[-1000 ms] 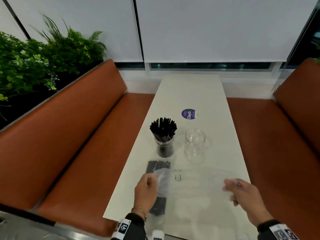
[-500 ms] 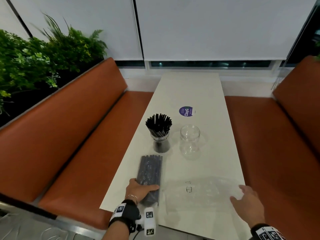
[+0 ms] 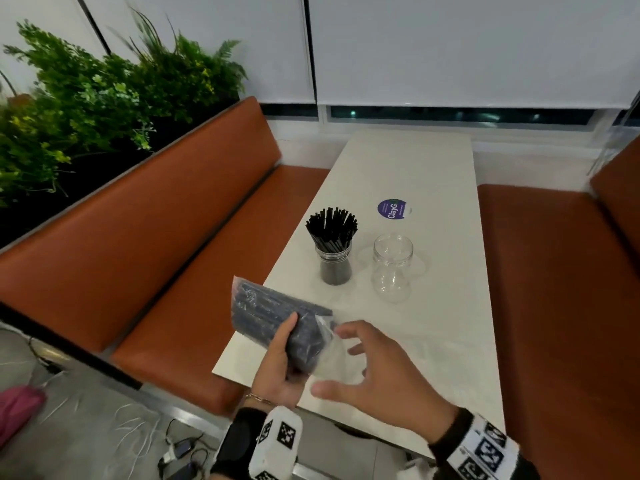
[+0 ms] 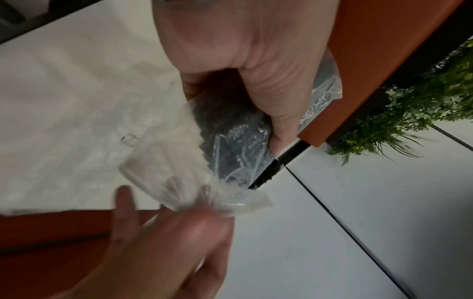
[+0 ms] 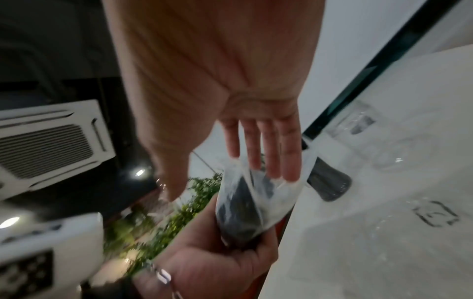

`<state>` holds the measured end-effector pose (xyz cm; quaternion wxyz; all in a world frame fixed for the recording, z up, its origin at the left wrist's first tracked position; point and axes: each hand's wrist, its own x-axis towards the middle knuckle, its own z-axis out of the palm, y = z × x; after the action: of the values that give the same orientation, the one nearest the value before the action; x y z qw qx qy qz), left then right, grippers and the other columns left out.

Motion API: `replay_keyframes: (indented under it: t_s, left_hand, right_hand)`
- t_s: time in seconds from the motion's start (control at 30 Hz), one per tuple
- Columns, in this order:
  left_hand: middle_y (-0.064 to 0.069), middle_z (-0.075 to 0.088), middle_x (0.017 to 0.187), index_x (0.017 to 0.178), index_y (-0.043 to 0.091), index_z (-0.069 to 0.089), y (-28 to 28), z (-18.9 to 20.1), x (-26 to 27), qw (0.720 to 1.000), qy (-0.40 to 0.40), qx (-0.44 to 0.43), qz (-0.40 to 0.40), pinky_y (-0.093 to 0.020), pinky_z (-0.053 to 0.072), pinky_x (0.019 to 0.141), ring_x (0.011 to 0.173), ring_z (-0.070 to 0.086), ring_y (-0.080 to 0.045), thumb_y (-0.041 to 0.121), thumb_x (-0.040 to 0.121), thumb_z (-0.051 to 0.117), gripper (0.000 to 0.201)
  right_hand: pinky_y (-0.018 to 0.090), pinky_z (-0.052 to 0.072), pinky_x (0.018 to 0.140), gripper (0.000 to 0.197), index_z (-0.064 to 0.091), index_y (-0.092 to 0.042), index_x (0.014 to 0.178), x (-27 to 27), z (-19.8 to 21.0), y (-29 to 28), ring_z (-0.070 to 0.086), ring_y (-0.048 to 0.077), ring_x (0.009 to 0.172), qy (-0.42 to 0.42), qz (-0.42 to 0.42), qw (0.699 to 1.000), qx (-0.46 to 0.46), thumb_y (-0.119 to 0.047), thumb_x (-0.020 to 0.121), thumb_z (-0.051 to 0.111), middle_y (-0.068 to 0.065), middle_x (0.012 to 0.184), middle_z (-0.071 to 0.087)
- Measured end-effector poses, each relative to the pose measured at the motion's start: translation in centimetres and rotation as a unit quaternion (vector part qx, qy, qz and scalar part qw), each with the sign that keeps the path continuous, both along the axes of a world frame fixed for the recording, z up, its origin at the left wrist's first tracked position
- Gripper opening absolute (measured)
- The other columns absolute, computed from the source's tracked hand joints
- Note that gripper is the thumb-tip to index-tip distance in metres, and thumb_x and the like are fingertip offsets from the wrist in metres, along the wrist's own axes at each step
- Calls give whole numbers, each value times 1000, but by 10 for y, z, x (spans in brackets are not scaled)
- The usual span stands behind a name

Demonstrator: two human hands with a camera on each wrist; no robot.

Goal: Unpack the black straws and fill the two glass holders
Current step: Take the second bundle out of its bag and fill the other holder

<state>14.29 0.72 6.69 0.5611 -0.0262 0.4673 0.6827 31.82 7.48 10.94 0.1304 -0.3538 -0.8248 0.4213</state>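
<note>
My left hand (image 3: 282, 355) grips a clear plastic pack of black straws (image 3: 266, 315) above the table's near left corner, thumb over the top. The pack (image 4: 230, 129) has a loose, twisted plastic end toward my right hand. My right hand (image 3: 367, 367) hovers just right of that end, fingers spread and straight (image 5: 266, 149), holding nothing. On the white table (image 3: 433, 168), a glass holder (image 3: 334, 266) stands full of black straws (image 3: 331, 228). An empty glass holder (image 3: 392, 268) stands to its right.
An empty clear plastic bag (image 3: 436, 355) lies flat on the near part of the table. A round purple sticker (image 3: 393, 209) sits behind the holders. Orange benches (image 3: 156, 254) flank the table; plants (image 3: 86, 98) stand behind the left one. Cables lie on the floor (image 3: 121, 438).
My left hand has lifted the straw pack off the table and turned it toward the left. My right hand has left the empty bag and come in close to the pack's end.
</note>
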Motion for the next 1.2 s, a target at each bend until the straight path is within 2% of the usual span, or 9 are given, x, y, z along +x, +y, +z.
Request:
replay_keyframes:
  t_s: [0.2, 0.33, 0.47, 0.57, 0.67, 0.83, 0.97, 1.1, 1.2]
  left_hand:
    - [-19, 72, 135, 135, 7, 71, -8, -5, 30, 997, -53, 28, 52, -49, 42, 122, 132, 63, -33, 39, 93, 74, 53]
    - [-19, 77, 102, 125, 1, 72, -15, 1, 37, 995, -88, 16, 39, -44, 67, 86, 91, 75, -30, 45, 89, 77, 57]
    - [-18, 75, 95, 115, 0, 69, -20, 6, 40, 995, -82, -1, -50, -40, 67, 69, 82, 78, -31, 67, 82, 70, 75]
    - [-14, 75, 87, 100, 8, 73, -26, 21, 34, 995, 11, -39, -90, -32, 53, 55, 69, 72, -27, 72, 86, 64, 66]
    - [-6, 69, 70, 84, 9, 72, -26, 47, 24, 972, 222, -66, -22, -31, 47, 49, 65, 63, -23, 65, 79, 72, 56]
    - [12, 70, 105, 117, 33, 68, -10, 100, 4, 838, 532, 44, 112, -19, 55, 69, 89, 66, -5, 43, 81, 83, 40]
    - [20, 69, 119, 132, 42, 64, 22, 125, -8, 798, 596, 89, 37, -11, 55, 75, 104, 67, -1, 30, 92, 79, 44]
    - [8, 77, 95, 107, 24, 79, 50, 107, -8, 824, 558, 99, 17, -18, 59, 66, 82, 71, -11, 25, 93, 79, 14]
    - [-3, 80, 94, 101, 12, 80, 59, 82, -1, 853, 513, 92, 1, -21, 61, 62, 78, 76, -25, 17, 93, 79, 10]
  right_hand:
    - [26, 57, 75, 10, 66, -35, 101, -6, 6, 7, 64, 3, 91, 102, -66, 968, 218, -44, 96, 67, -18, 101, 64]
    - [14, 53, 71, 7, 66, -28, 99, -4, 35, 21, 67, 3, 83, 149, -68, 974, 157, -34, 103, 63, -14, 91, 72]
    - [7, 44, 62, 6, 61, -25, 102, -9, 70, 28, 65, 3, 72, 208, -54, 966, 142, -28, 106, 57, -9, 85, 72]
    - [13, 46, 60, 4, 59, -24, 103, -18, 95, 38, 64, 3, 66, 231, -47, 954, 183, -25, 107, 56, -6, 87, 75]
    - [33, 56, 60, 8, 59, -26, 105, -25, 120, 48, 66, 8, 67, 218, -41, 936, 272, -30, 108, 52, -11, 86, 73]
    - [39, 58, 52, 12, 51, -35, 108, -32, 145, 58, 71, 23, 66, 127, -1, 894, 430, -26, 102, 44, -12, 97, 75]
    - [34, 51, 41, 40, 55, -34, 112, -31, 138, 72, 68, 21, 59, 14, 32, 843, 537, -11, 90, 78, -9, 93, 74]
    - [36, 53, 45, 34, 54, -34, 115, -23, 120, 85, 70, 22, 64, -48, 38, 851, 521, -20, 94, 76, -8, 93, 72]
    - [38, 59, 54, 27, 58, -38, 122, -13, 104, 90, 74, 17, 74, -60, 28, 882, 466, -52, 99, 59, -11, 97, 75]
